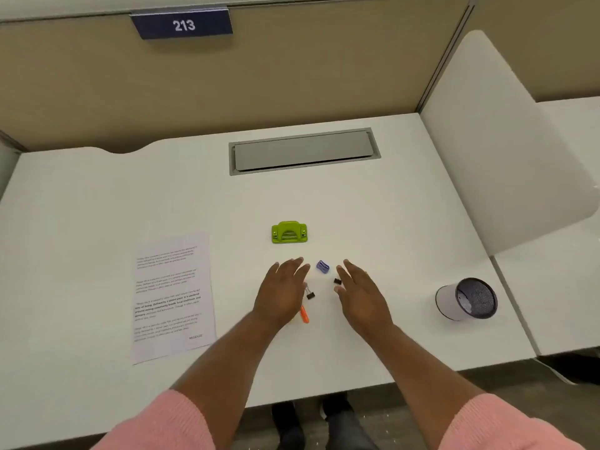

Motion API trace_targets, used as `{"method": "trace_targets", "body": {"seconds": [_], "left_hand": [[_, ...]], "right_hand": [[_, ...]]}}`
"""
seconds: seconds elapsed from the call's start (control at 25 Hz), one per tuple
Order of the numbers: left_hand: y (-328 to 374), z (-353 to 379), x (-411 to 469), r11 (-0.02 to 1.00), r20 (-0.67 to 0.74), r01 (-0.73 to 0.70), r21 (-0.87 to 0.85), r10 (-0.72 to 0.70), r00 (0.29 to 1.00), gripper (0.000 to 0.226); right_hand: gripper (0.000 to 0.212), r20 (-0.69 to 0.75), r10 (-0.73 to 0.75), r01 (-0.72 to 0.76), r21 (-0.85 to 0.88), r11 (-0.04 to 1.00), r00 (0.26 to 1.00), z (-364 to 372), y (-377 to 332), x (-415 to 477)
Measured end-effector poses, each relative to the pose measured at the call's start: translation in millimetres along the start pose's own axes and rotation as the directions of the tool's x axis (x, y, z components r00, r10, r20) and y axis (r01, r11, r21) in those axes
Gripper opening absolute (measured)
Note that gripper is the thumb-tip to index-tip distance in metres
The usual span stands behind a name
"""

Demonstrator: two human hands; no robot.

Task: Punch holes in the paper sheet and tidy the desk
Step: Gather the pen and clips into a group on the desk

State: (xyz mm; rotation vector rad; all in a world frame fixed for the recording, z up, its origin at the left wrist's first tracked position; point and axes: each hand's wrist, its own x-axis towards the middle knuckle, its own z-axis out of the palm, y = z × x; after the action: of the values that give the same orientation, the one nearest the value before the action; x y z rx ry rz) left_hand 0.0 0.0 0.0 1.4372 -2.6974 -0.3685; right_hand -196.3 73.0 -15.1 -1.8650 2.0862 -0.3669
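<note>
A printed paper sheet (172, 295) lies flat on the left of the white desk (373, 222). A green hole punch (289, 232) stands in the middle, beyond my hands. My left hand (281, 292) and my right hand (362, 293) hover side by side over the desk, fingers spread, holding nothing. Between them lie a purple sharpener (322, 266) and two black binder clips (310, 293) (337, 281). An orange marker (304, 314) pokes out from under my left hand.
A mesh pen cup (467, 302) lies tipped on its side at the right, near the desk's edge. A grey cable hatch (303, 151) sits at the back. A white divider panel (496, 141) borders the right side. Feet show under the front edge.
</note>
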Motion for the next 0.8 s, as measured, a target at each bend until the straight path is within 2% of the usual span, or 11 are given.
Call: {"method": "trace_targets", "body": {"seconds": [0.08, 0.24, 0.48, 0.64, 0.8], "left_hand": [[7.5, 9.7, 20.7, 0.999, 0.102, 0.020, -0.028, -0.017, 0.995, 0.051], [15.8, 27.8, 53.3, 0.999, 0.199, -0.002, -0.032, 0.009, 0.980, 0.056], [26.4, 43.5, 82.5, 0.996, 0.260, -0.030, 0.079, 0.008, 0.966, 0.041], [32.0, 47.8, 101.0, 0.993, 0.253, 0.024, 0.118, -0.053, 0.966, 0.027], [48.1, 46.9, 137.7, 0.992, 0.207, 0.125, 0.030, -0.129, 0.970, 0.025]], "right_hand": [[0.045, 0.092, 0.022, -0.023, 0.011, 1.000, 0.996, 9.0, 10.1, 7.8], [0.040, 0.222, -0.010, 0.020, -0.042, 0.999, 0.975, 23.5, 22.0, 17.3], [0.025, 0.245, -0.017, 0.025, -0.027, 0.999, 0.969, 21.6, 38.0, 35.0], [0.039, 0.284, 0.010, -0.010, -0.002, 1.000, 0.959, 17.8, 46.0, 50.0], [0.041, 0.189, 0.120, -0.138, 0.085, 0.987, 0.975, -1.2, 67.3, 75.4]]}}
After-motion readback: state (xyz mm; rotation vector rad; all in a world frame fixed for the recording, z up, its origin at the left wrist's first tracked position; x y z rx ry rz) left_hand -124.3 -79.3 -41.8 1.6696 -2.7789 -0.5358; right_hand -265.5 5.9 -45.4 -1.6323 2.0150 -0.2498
